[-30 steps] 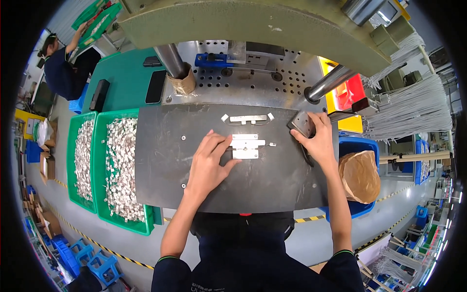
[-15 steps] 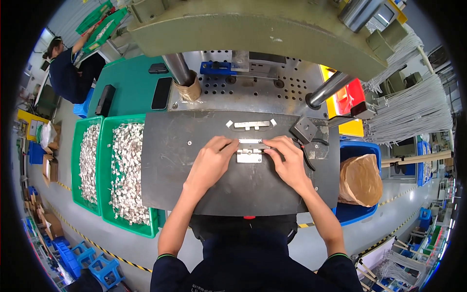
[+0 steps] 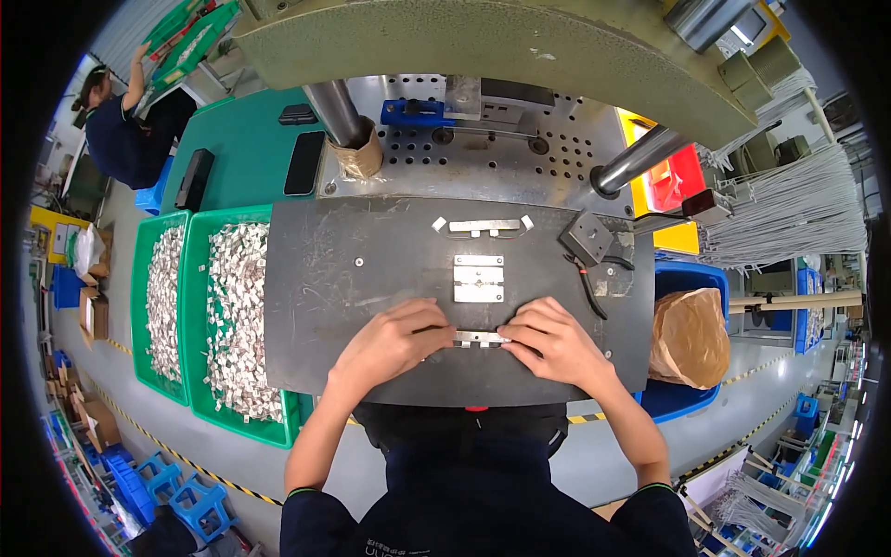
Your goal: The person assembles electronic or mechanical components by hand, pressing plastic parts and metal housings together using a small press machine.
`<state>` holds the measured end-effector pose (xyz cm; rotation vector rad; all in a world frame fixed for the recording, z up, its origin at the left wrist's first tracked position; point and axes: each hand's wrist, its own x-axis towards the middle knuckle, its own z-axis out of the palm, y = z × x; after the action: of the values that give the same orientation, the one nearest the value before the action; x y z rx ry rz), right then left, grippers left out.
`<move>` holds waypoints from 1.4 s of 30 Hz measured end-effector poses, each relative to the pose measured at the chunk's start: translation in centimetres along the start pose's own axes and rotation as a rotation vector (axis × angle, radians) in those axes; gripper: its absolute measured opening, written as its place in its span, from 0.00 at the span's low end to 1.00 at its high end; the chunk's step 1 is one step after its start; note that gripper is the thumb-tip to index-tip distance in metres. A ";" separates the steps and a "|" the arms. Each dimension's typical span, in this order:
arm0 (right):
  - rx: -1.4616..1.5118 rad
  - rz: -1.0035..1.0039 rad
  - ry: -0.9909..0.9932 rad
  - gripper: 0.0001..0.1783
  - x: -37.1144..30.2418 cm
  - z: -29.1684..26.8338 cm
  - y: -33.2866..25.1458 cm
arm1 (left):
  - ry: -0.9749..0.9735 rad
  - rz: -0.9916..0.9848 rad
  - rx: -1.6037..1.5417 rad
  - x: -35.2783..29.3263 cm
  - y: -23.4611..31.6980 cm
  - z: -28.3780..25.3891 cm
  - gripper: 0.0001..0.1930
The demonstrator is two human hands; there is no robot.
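Observation:
A short metal bar (image 3: pixel 479 338) with small light pieces along its near side is pinched between my two hands, close to the front edge of the dark work plate (image 3: pixel 320 278). My left hand (image 3: pixel 397 342) is closed on its left end, and my right hand (image 3: pixel 559 343) grips the right end. Just beyond sits a square silver metal fixture (image 3: pixel 479 286), with nothing of the bar on it. Farther back lies another metal strip (image 3: pixel 484 226), with a small white piece near each end. What the fingertips cover cannot be seen.
Green bins (image 3: pixel 202 353) of small metal pieces stand at left. At right are a metal block (image 3: pixel 587 238), pliers (image 3: pixel 590 290) and a blue bin (image 3: pixel 689 399) with a paper bag (image 3: pixel 691 339). A press beam (image 3: pixel 501 56) spans overhead. Another person (image 3: pixel 125 130) works far left.
Both hands have drawn back toward me with the metal bar, away from the square fixture, which is now uncovered. My view has also shifted slightly.

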<state>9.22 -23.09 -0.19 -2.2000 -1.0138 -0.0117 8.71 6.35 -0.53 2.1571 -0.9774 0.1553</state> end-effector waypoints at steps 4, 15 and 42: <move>-0.037 0.056 0.164 0.10 2.4 -1.1 1.1 | 0.051 -0.119 -0.005 3.0 0.0 -1.1 0.07; -0.198 0.108 0.339 0.12 6.9 0.7 6.8 | 0.199 -0.150 0.241 6.8 -5.8 1.7 0.09; 0.293 0.126 0.145 0.17 3.5 0.8 5.2 | 0.173 -0.152 -0.174 3.6 -4.5 1.1 0.14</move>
<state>14.88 -22.55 -2.90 -1.9599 -0.7450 0.0326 14.12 5.39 -2.51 2.0120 -0.6997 0.1732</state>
